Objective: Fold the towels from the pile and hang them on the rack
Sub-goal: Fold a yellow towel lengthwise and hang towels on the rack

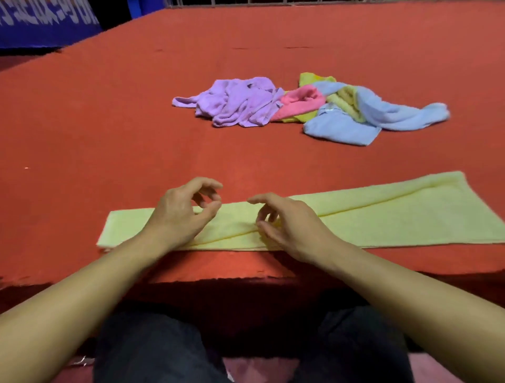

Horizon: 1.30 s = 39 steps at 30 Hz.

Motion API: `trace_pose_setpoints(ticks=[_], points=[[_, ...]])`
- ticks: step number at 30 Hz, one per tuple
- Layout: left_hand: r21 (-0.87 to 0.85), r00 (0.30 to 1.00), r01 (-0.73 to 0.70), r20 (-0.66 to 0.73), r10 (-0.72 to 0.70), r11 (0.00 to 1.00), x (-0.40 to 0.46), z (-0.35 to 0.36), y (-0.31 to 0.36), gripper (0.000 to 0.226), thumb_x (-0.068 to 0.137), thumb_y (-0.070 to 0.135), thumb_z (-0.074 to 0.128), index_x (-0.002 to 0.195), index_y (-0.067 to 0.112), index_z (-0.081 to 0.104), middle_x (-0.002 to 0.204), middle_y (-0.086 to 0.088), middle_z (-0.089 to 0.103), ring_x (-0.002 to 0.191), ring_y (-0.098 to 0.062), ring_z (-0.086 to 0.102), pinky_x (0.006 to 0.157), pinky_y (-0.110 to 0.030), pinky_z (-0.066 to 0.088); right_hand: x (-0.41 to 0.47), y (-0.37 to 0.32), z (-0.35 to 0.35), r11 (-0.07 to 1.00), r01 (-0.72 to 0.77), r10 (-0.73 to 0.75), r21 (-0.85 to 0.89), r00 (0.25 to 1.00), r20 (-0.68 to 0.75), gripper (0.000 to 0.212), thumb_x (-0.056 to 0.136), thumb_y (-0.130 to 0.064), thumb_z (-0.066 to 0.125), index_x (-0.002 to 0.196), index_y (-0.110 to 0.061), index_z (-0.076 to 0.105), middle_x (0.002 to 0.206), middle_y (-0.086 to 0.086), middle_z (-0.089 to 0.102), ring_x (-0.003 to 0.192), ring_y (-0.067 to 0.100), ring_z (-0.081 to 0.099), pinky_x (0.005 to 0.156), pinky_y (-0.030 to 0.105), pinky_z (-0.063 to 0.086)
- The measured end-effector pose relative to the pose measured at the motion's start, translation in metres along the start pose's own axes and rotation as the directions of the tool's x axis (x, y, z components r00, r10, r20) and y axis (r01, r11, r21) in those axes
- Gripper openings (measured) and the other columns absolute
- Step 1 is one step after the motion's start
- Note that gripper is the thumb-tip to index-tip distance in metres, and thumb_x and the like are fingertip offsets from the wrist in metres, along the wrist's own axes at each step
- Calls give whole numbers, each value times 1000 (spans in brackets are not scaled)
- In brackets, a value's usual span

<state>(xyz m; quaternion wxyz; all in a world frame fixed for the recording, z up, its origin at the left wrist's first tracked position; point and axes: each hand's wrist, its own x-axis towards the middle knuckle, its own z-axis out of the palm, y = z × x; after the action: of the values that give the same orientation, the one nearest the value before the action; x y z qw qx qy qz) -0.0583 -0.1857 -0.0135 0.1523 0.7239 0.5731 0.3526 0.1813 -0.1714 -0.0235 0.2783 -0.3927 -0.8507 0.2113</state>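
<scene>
One pale yellow towel (pixel 355 218) lies flat along the near edge of the red-covered desk (pixel 109 123), folded lengthwise into a long strip with a crease running its length. Both hands hover over its left half: the left hand (pixel 180 213) has its fingers loosely curled, thumb and fingertips near each other but pinching nothing, and the right hand (pixel 289 224) is likewise relaxed and part-curled, fingertips just above or lightly on the cloth — neither grips the towel. Farther back sits the pile (pixel 300 106), crumpled and overlapping: one lilac towel (pixel 240 104) on the left, one pink towel (pixel 300 101) in the middle, light blue cloth (pixel 382 112) on the right — whether one piece or two I cannot tell — and yellow-green cloth (pixel 344 101) tangled through it, count unclear. Bare red desk separates the pile from the strip. A blue banner (pixel 41 24) stands at the far left, and a railing (pixel 273 2) runs along the far edge. The person's dark trousers (pixel 153 350) show below the desk.
</scene>
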Motion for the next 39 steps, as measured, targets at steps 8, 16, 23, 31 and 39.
trace_pose_setpoints(ticks=[8, 16, 23, 31, 39], points=[[-185, 955, -85, 267, 133, 979, 92, 135, 115, 19, 81, 26, 69, 91, 41, 62, 86, 10, 71, 70, -5, 61, 70, -19, 48, -66, 122, -129, 951, -252, 185, -180, 928, -322, 41, 86, -9, 66, 125, -21, 59, 86, -20, 62, 83, 17, 52, 74, 24, 34], [-117, 923, -80, 367, 118, 990, 146, 222, 173, 20, 82, 28, 75, 98, 33, 63, 84, 16, 68, 61, 9, 55, 64, -16, 40, -94, 242, -241, 790, -505, 419, -347, 859, -295, 59, 91, -8, 61, 144, -26, 41, 120, -9, 63, 104, 16, 39, 87, 31, 37], [90, 896, -138, 437, 86, 986, 156, 252, 186, 41, 72, 54, 76, 106, 42, 57, 92, 24, 63, 83, 1, 58, 78, -29, 48, -87, 280, -261, 762, -468, 450, -447, 880, -153, 55, 92, -14, 56, 142, -30, 42, 122, -14, 65, 113, 23, 45, 98, 43, 42], [140, 896, -187, 429, 111, 972, 155, 254, 187, 38, 77, 33, 74, 112, 36, 59, 88, 23, 60, 82, -6, 59, 77, -30, 50, -87, 280, -269, 791, -458, 391, -407, 889, -240, 51, 89, -13, 61, 136, -28, 49, 102, -11, 67, 93, 17, 44, 87, 35, 42], [-163, 914, -140, 358, 190, 977, 138, 236, 200, 37, 77, 17, 79, 105, 34, 62, 83, 14, 68, 61, 0, 54, 64, -14, 45, -134, 248, -271, 869, -446, 355, -215, 864, -356, 59, 82, 3, 57, 135, -24, 52, 91, -14, 61, 85, 19, 51, 79, 26, 35]])
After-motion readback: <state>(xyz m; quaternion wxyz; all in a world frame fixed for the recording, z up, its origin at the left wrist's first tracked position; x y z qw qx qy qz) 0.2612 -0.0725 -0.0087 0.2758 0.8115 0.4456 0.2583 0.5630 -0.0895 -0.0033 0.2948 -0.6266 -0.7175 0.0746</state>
